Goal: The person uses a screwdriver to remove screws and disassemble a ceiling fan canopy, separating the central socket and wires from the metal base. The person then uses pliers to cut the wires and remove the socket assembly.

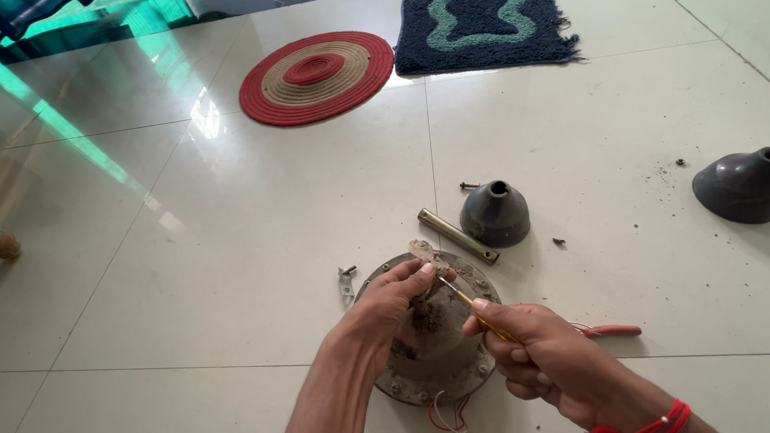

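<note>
Head view, left hand fingers pinching dusty connector, right hand fingers gripping thin yellow screwdriver, round grimy motor.

Glossy pale floor tiles with green-tinted reflections, round red-and-tan mat, dark blue rug — bright daylight

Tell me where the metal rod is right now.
In the head view the metal rod lies on the floor just right of centre, beside the small grey cone and just above the round motor housing under both hands.
</note>
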A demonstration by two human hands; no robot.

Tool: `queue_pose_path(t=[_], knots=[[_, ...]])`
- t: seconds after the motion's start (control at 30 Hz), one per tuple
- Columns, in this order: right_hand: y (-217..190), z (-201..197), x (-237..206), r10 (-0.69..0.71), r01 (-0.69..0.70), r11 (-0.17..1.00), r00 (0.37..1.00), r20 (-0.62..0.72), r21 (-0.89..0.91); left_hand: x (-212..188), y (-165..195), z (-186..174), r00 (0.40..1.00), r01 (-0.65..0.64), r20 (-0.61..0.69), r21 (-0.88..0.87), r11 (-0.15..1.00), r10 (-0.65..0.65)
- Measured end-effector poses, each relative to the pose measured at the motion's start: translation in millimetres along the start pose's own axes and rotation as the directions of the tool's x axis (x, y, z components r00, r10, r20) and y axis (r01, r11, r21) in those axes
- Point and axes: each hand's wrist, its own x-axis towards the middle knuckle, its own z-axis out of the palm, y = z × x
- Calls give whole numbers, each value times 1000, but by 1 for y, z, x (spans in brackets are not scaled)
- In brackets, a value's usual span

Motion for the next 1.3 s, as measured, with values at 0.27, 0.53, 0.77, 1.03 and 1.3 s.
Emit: queue_pose_path(t=[0.27, 0.53, 0.77, 1.03, 1.3], knots=[[9, 13, 9, -374, 151, 742, 902, -215, -654, 9, 0, -1, 1000, 17, -20, -2, 1000, -17], [9, 38, -8, -647, -27, 194, 748, -149, -981, 8, 0, 1, 998, 9, -60, 39, 999, -6], [5, 42, -9, -671, 30, 376, 699, -249, -926, 9, -5, 3, 998, 15, -67, -16, 1000, -16], [-3, 17, 2, -206, 9, 877, 910, -361, -480, 7, -10, 6, 999, -42, -34, -7, 999, 42], [-9, 1, -5, 45, -53, 997, 991, -127, -64, 3, -3, 7, 1000, 4, -22, 13, 1000, -3]])
